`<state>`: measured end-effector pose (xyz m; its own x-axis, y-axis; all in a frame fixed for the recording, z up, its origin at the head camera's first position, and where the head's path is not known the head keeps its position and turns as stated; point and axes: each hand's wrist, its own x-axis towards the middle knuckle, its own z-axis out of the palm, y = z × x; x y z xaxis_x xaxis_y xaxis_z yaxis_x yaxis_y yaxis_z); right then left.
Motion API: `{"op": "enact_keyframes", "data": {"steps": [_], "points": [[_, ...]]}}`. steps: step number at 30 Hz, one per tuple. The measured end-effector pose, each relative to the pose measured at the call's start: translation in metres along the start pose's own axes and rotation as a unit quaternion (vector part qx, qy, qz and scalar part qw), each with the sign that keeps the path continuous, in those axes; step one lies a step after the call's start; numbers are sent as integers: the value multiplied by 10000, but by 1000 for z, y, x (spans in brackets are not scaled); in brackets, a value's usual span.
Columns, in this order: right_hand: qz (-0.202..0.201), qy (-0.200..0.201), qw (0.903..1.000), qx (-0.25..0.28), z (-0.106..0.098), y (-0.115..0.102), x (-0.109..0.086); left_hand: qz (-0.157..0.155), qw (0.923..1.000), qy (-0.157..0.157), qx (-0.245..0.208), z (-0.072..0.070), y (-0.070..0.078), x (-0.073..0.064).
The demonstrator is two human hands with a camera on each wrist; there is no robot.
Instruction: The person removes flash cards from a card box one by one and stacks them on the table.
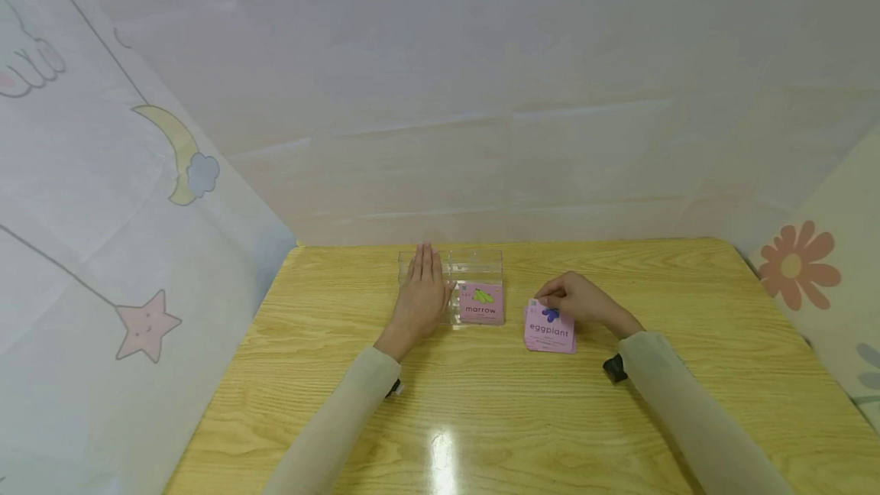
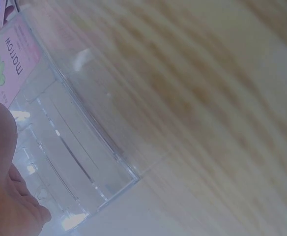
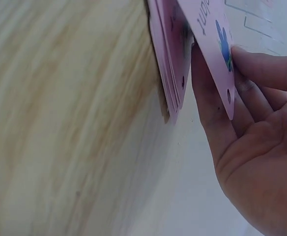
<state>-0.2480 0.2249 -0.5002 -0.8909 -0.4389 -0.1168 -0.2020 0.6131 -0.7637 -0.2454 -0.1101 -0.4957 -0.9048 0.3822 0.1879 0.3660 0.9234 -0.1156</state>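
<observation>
A clear plastic compartment box (image 1: 476, 258) stands near the far edge of the table. My left hand (image 1: 423, 292) lies over its left side with straight fingers. In the box's near right compartment is a pink "marrow" card (image 1: 481, 310). To the right of the box, my right hand (image 1: 586, 299) pinches a pink "eggplant" card (image 1: 550, 333) between thumb and fingers. The right wrist view shows this card (image 3: 215, 46) tilted up, apart at its near end from a stack of pink cards (image 3: 164, 59) beneath. Left of the marrow card, the left wrist view shows see-through compartments.
The wooden table (image 1: 495, 411) reaches back to a pale fabric wall (image 1: 481, 136). Side hangings carry a printed star (image 1: 147, 325), a moon (image 1: 175, 147) and a flower (image 1: 797, 266). A black strap piece (image 1: 615, 368) shows at my right wrist.
</observation>
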Motion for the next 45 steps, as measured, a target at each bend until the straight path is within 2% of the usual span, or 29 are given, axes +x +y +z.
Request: {"op": "enact_keyframes", "data": {"steps": [9, 16, 27, 45], "points": [[-36, 161, 9995, -283, 2, -1, 2, 41, 10000, 72, -30, 1, 0, 0], [168, 250, 9990, -325, 7, -4, 3, 49, 9999, 127, 3, 3, -1, 0], [54, 390, 9971, -653, 10, -1, 6, 37, 10000, 90, 18, 3, -1, -1], [188, 472, 9976, -477, 8, -16, 3, 34, 9999, 97, 8, 2, -1, 0]]}}
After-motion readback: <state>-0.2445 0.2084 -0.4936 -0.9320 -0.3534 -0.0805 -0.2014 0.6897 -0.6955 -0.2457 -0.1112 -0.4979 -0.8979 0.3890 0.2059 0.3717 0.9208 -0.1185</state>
